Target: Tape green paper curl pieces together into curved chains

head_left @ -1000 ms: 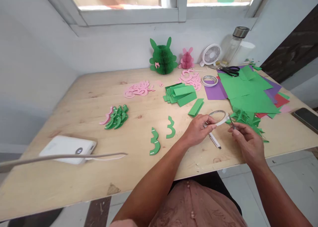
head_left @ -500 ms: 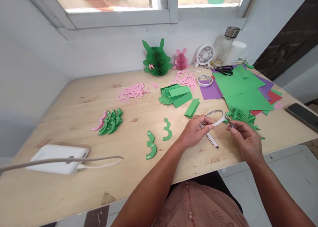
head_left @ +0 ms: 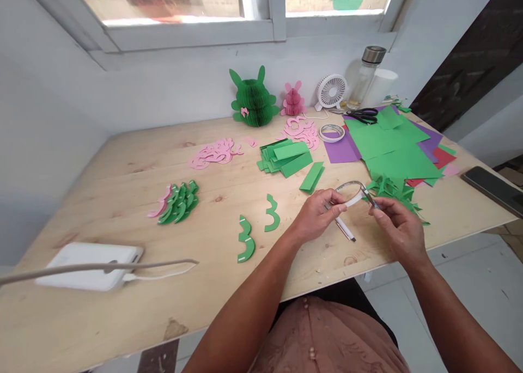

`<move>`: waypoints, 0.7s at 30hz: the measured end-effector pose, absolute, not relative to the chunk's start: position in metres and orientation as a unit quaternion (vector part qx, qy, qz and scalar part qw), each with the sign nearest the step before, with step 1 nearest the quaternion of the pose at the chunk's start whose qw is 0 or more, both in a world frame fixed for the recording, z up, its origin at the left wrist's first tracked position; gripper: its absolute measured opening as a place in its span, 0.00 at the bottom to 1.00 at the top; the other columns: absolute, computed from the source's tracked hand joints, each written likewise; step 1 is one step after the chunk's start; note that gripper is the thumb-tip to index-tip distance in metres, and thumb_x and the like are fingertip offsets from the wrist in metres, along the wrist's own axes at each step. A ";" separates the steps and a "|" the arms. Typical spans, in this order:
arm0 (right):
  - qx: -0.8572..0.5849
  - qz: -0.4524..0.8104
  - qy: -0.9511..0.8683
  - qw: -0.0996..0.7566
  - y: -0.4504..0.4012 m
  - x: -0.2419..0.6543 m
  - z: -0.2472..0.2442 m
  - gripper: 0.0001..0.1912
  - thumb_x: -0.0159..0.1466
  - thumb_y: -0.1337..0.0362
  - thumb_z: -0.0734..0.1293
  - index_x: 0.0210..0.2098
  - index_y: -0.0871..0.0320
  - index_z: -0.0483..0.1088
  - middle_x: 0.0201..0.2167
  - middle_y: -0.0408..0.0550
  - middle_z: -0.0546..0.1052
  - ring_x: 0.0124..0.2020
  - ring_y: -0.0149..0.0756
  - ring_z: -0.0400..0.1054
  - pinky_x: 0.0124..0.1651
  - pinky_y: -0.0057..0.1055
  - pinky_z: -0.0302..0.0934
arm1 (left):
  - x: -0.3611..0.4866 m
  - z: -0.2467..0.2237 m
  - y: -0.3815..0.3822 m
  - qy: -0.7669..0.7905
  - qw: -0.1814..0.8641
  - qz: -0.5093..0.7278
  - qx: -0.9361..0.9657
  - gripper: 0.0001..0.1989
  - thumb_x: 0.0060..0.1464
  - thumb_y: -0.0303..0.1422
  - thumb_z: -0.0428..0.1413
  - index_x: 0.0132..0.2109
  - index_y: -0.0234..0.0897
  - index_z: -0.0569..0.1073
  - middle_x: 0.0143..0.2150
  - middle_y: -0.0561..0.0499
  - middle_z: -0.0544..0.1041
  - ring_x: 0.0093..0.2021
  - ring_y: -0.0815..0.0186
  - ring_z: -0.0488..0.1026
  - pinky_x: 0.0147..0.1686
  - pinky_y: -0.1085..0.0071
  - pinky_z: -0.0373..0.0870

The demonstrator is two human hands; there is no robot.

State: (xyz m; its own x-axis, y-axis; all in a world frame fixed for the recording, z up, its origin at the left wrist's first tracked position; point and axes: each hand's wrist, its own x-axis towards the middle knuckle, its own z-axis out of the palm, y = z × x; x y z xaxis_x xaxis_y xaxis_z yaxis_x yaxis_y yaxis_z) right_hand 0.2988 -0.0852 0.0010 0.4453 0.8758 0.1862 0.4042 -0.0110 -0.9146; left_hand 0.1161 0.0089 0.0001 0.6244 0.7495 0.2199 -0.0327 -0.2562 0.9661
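My left hand (head_left: 321, 214) pinches a thin ring of white tape (head_left: 353, 199), held up above the table's front right part. In my right hand (head_left: 398, 223) is a slim metal tool that looks like tweezers (head_left: 369, 195); its tip touches the right side of the tape roll. Under the roll lies a white pen (head_left: 345, 229) with a dark end. Left of my left hand are two scalloped green paper pieces, one plain (head_left: 273, 214) and one (head_left: 245, 242) bearing small white strips. Green paper scraps (head_left: 394, 190) lie just beyond my right hand.
Folded green strips (head_left: 286, 156), pink cutouts (head_left: 216, 153), another tape roll (head_left: 331, 133), black scissors (head_left: 363, 115) and coloured sheets (head_left: 392, 139) lie farther back. A power bank (head_left: 87, 264) is at left, a phone (head_left: 494, 190) at right. Paper figures (head_left: 255, 109), a fan (head_left: 332, 91) and a bottle (head_left: 365, 79) stand by the wall.
The tweezers have moved slightly against the right side of the tape roll, and their tip now overlaps its edge. My left hand keeps its hold. The whole view has shifted a little.
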 end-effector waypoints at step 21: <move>-0.666 0.199 -0.478 0.538 -0.083 0.293 0.003 0.10 0.56 0.58 0.68 0.36 0.56 0.73 0.30 0.46 0.78 0.30 0.36 0.73 0.34 0.32 0.69 | 0.117 0.001 0.008 0.252 0.561 0.343 0.710 0.06 0.56 0.33 0.54 0.34 0.35 0.72 0.34 0.50 0.75 0.37 0.65 0.70 0.42 0.68 0.65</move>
State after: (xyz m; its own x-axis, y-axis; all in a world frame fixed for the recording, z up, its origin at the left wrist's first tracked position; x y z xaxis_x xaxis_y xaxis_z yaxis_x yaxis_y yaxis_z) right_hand 0.2926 -0.0833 0.0032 0.4645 0.8498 0.2493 0.4223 0.0349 -0.9058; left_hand 0.1166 0.0083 0.0015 0.6372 0.7432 0.2040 -0.0262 -0.2437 0.9695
